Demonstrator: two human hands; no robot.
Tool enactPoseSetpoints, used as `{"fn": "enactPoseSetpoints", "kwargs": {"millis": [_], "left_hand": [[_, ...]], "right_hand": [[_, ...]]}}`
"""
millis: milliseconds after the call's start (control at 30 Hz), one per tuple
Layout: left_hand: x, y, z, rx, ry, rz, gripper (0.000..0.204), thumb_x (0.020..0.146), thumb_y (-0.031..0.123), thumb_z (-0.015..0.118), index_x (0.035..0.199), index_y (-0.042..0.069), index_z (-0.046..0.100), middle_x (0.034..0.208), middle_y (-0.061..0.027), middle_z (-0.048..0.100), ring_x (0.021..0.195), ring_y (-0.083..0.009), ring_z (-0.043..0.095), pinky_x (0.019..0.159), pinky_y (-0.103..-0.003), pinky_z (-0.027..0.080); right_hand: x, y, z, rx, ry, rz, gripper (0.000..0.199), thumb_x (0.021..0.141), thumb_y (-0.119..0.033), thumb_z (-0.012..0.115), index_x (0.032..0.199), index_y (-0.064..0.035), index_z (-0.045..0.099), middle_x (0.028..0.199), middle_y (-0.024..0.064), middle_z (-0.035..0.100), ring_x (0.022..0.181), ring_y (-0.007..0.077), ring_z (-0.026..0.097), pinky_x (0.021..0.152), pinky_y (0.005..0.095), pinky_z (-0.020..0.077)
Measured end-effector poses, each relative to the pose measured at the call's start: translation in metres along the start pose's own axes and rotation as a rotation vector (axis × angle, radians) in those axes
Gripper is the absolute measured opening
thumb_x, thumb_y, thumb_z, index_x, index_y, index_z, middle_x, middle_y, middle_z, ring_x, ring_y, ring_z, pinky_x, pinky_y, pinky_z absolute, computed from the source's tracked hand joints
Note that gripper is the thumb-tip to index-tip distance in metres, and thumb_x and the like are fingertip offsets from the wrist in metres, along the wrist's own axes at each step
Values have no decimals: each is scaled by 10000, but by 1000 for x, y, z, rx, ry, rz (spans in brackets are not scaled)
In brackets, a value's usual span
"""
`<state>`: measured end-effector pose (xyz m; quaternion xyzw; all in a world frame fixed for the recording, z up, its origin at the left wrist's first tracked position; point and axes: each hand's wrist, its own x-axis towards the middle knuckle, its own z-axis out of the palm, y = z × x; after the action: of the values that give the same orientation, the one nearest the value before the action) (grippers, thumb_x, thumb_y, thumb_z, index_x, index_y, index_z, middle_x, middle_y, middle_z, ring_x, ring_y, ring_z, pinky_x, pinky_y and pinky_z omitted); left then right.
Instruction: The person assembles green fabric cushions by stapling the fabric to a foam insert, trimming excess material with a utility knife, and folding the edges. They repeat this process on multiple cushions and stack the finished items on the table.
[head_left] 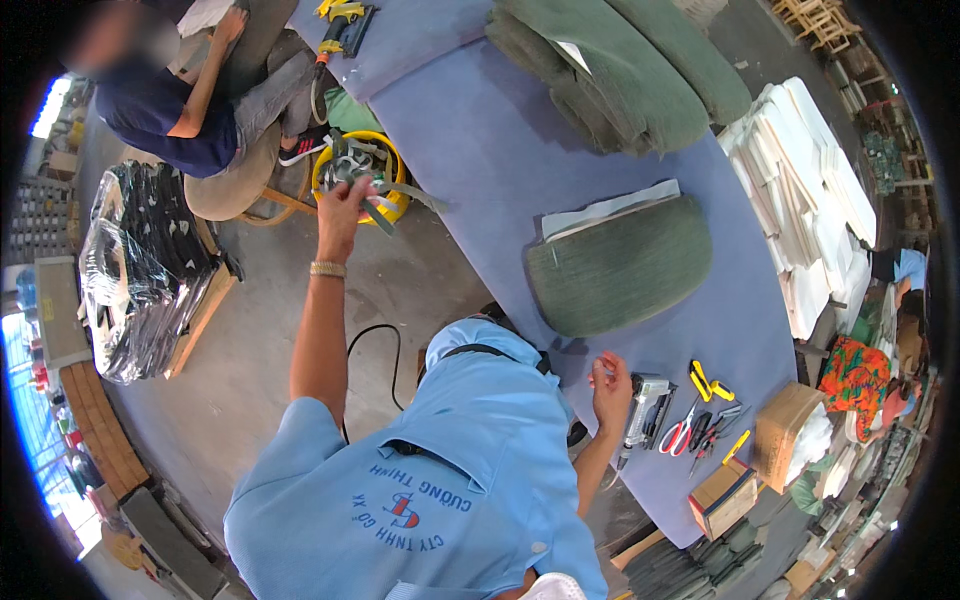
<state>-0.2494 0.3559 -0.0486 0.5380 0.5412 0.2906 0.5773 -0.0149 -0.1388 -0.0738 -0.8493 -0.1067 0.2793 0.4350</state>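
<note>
At the upper left, my left hand point(345, 207) reaches over a yellow bucket point(402, 163) filled with fabric scraps. Its fingers are closed around a few green-grey fabric strips point(379, 217), whose ends hang by the rim. My right hand point(609, 384) hovers at the near edge of the blue-covered table point(480, 165), loosely curled with fingers apart and nothing visible in it. Just right of that hand lies a silver staple gun point(648, 412). Beyond it rests a rounded green upholstered cushion point(622, 262), with a white strip point(610, 208) along its far edge.
Folded green fabric point(630, 80) covers the table's far end, with a yellow staple gun point(345, 27) to its left. Scissors point(678, 435), pliers and cutters lie right, beside a cardboard box point(787, 435). A seated person point(165, 120) works at upper left, near a plastic-wrapped stack point(150, 275).
</note>
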Motion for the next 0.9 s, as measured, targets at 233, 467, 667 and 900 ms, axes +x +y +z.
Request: {"fn": "enactPoseSetpoints", "kwargs": {"millis": [233,467,667,900], "left_hand": [[-73,-7,26,-50,-181,-98,297,1003,276,694,1159,27,739,980,-29,759,831,-85,687,684,-205,494],[-53,44,-6,-67,-41,113,309,1011,243,695,1153,-30,723,999,-67,746,857,-117,694,736,-233,530],[32,49,-46,-50,53,190,306,1024,214,672,1155,-59,718,972,-81,744,827,-128,700,785,-248,561],[131,17,-78,261,123,75,291,983,257,692,1069,-16,747,899,-76,758,802,-106,706,671,-232,558]], "right_hand": [[-4,0,-6,8,-4,58,359,991,-198,696,1291,-14,625,1128,153,710,864,175,690,756,289,573],[-3,-4,-9,-10,5,23,350,994,-183,685,1292,-7,624,1132,159,711,892,175,699,771,297,585],[-9,-5,-6,32,28,51,363,986,-195,693,1289,-7,624,1121,156,711,894,180,701,785,304,589],[-24,7,-15,-22,23,90,345,978,-194,703,1282,-42,642,1109,146,719,884,183,701,772,311,564]]}}
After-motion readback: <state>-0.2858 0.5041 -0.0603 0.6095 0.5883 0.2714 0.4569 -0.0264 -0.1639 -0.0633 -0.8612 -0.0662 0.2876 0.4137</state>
